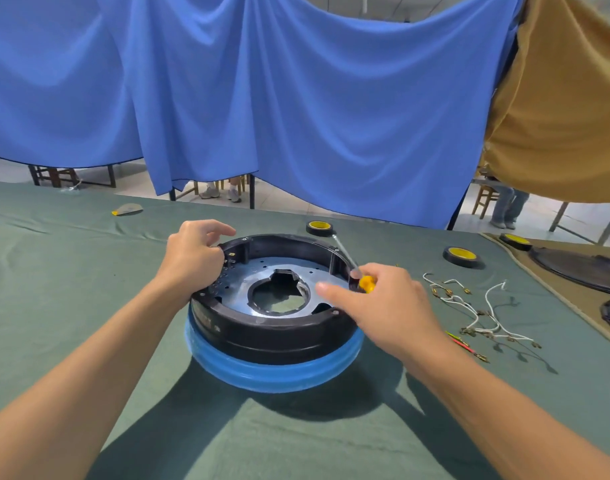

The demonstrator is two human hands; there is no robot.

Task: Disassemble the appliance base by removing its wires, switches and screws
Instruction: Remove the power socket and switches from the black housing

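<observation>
The round black plastic appliance base (272,336), blue-banded below, sits open side up on the green cloth-covered counter (89,306), right before me. To do this well, I should brace it hard and seat the tip square in a screw head before turning. My left hand (192,254) curls over the far-left rim. My right hand (390,306) grips the yellow-handled screwdriver (366,283) at the right rim, shaft angled up and away, forefinger outstretched. Loose white wires (464,304) lie to the right.
</observation>
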